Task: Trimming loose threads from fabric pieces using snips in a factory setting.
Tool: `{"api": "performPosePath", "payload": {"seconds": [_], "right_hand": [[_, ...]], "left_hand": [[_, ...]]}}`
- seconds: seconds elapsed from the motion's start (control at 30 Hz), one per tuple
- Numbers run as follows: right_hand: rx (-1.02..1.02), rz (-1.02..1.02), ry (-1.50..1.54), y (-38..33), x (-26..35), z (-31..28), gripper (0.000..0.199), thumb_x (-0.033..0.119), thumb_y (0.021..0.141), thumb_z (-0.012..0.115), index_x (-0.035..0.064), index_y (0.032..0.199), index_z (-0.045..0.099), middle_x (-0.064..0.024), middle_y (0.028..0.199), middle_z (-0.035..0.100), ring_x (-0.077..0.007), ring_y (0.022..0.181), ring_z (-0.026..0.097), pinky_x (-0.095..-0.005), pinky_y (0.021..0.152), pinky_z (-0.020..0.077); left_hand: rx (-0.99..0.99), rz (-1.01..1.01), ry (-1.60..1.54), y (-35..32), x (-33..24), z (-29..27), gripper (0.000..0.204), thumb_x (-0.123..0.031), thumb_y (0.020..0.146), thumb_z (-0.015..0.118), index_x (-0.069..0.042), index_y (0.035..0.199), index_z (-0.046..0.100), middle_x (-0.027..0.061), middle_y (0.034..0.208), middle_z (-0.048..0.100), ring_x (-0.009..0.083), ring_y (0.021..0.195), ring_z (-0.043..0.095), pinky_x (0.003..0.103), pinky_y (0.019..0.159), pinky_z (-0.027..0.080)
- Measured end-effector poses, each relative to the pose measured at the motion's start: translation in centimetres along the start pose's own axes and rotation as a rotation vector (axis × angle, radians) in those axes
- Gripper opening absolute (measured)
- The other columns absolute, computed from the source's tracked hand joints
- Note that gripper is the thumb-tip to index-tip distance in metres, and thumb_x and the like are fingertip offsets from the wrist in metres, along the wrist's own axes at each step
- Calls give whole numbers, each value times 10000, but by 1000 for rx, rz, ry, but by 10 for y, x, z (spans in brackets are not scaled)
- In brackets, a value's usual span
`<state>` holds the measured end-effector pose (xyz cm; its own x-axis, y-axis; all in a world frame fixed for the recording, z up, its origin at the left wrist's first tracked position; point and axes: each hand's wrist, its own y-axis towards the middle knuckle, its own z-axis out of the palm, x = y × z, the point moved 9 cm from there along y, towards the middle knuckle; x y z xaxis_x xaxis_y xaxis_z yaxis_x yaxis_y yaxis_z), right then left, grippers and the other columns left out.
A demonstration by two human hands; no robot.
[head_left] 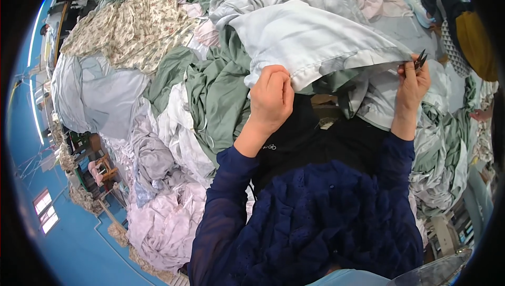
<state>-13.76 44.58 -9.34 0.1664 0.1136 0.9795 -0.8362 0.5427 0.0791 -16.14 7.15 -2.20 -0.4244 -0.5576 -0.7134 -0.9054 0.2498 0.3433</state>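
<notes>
Pale fabric (315, 38) — 1 hemmed edge spread sideways; dark snips (421, 59) at its right end.

This looks like a sewing or garment workshop, with green cloth (223, 83), pink cloth (168, 223), grey cloth (113, 102) and floral cloth (137, 17) heaped thickly all around, a white cloth (315, 38) with a stitched hem, and 1 pair of dark snips (421, 59) in the person's right fingers (410, 73)

We wore a navy blouse (315, 220) with a gathered front, small buttons (331, 186) and long, sheer sleeves (223, 207), plus black lapwear (336, 146) bearing pale lettering (267, 147).
</notes>
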Motion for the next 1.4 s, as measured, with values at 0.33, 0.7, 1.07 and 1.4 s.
{"api": "performPosePath", "payload": {"seconds": [0.33, 0.7, 1.07, 1.4], "right_hand": [[-7, 6, -233, 0, 0, -3, 102, 81, 1028, 604, 49, 1111, 653, 10, 792, 611, -55, 695, 556, -191, 610, 402], [57, 0, -317, -2, -1, 4, 112, 82, 1028, 597, 34, 1119, 639, 12, 788, 603, -50, 705, 553, -190, 631, 404], [156, -18, -424, -3, 0, 15, 67, 58, 1016, 605, 15, 1056, 637, 28, 796, 574, -43, 681, 511, -189, 628, 402], [152, 6, -367, -3, 1, 13, 83, 44, 1008, 615, 14, 1082, 638, 27, 802, 571, -46, 693, 515, -189, 640, 407]], "left_hand": [[-173, -43, 63, -13, 25, -16, 141, 100, 802, 609, 2, 882, 545, 159, 921, 605, 348, 776, 611, 396, 660, 501], [186, -530, -720, -1, 42, 18, 54, -20, 987, 555, -26, 940, 528, 66, 846, 661, 128, 620, 620, 249, 571, 481], [134, -79, 304, -15, 56, -21, 156, 32, 793, 580, -71, 879, 500, 138, 718, 600, 375, 669, 619, 466, 564, 459], [128, -453, 440, -76, 122, -82, 72, -77, 967, 586, -48, 1030, 567, 153, 795, 674, 380, 666, 658, 445, 582, 496]]}}
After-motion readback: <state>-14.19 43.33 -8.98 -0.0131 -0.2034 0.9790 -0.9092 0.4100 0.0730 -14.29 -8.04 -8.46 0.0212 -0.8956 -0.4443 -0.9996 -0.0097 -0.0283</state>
